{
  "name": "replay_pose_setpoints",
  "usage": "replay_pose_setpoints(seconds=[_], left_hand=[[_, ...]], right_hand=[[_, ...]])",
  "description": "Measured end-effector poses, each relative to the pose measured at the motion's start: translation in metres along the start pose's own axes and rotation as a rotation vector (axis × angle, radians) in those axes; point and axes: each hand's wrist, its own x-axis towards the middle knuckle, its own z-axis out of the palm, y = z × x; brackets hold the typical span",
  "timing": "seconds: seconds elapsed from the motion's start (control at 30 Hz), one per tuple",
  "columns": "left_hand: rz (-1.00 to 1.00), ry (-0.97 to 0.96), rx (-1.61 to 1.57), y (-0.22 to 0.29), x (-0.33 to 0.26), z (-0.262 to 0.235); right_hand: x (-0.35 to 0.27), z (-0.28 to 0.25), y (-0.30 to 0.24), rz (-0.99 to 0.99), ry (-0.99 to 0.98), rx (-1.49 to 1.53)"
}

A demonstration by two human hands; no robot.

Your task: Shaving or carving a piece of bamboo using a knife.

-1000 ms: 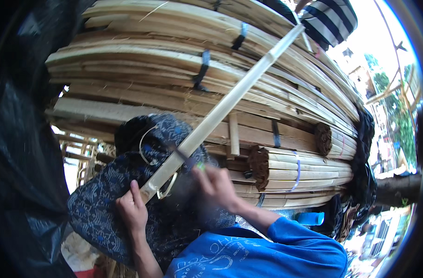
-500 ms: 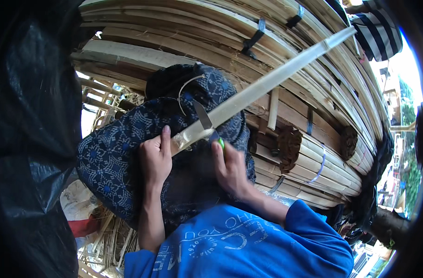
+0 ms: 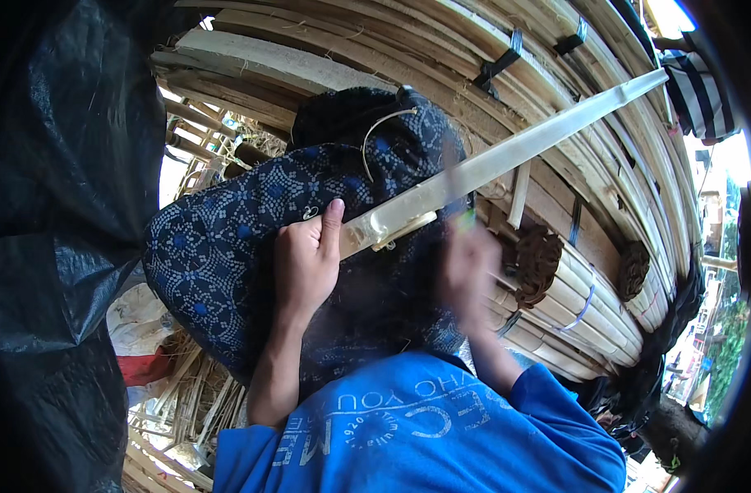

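Observation:
A long pale bamboo strip (image 3: 515, 156) slants across my lap from lower left to upper right. My left hand (image 3: 306, 267) is closed around its near end, thumb lying up along the edge. On the strip, just past that thumb, a thick pale shaving (image 3: 410, 232) curls off the lower edge. My right hand (image 3: 470, 275) is smeared by motion, wrapped on a knife (image 3: 453, 172) with a bit of green at its handle. The blurred blade stands across the strip, to the right of the shaving; whether it touches is unclear.
Dark blue patterned cloth (image 3: 228, 238) covers my legs beneath the strip. Behind lie stacked bamboo slats (image 3: 375, 74) and tied bundles (image 3: 589, 296). Black plastic sheeting (image 3: 55, 205) hangs at the left. Loose splints (image 3: 199, 394) litter the ground lower left. Striped cloth (image 3: 704, 94) hangs near the strip's far end.
My right hand and the knife have moved right along the strip, away from my left hand and the shaving. The left hand keeps its grip. The whole view has shifted a little.

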Motion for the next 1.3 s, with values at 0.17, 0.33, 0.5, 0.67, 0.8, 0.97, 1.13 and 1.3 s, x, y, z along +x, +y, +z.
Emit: replay_pose_setpoints(seconds=[0.17, 0.33, 0.5, 0.67, 0.8, 0.97, 1.13, 1.3], left_hand=[[0.055, 0.02, -0.093, 0.004, 0.005, 0.0], [-0.004, -0.041, -0.507, 0.014, -0.003, -0.02], [0.127, 0.093, -0.554, 0.004, 0.0, -0.025], [0.479, 0.425, 0.494, 0.031, -0.009, -0.025], [0.595, 0.339, 0.354, 0.049, -0.006, -0.017], [0.653, 0.234, 0.094, 0.034, 0.002, -0.026], [0.555, 0.147, -0.067, 0.038, 0.0, -0.029], [0.582, 0.168, 0.107, 0.05, 0.004, -0.02]], right_hand=[[-0.013, 0.005, 0.007, 0.153, -0.207, 0.175], [0.017, -0.012, 0.003, 0.137, -0.33, 0.253], [0.022, 0.004, -0.005, 0.213, -0.392, 0.378], [0.02, 0.016, 0.0, 0.062, -0.343, 0.164], [0.018, 0.019, -0.003, 0.091, -0.338, 0.163], [0.016, 0.02, -0.01, 0.151, -0.353, 0.322], [0.016, 0.015, -0.016, 0.236, -0.382, 0.444], [0.016, 0.017, -0.012, 0.295, -0.414, 0.507]])
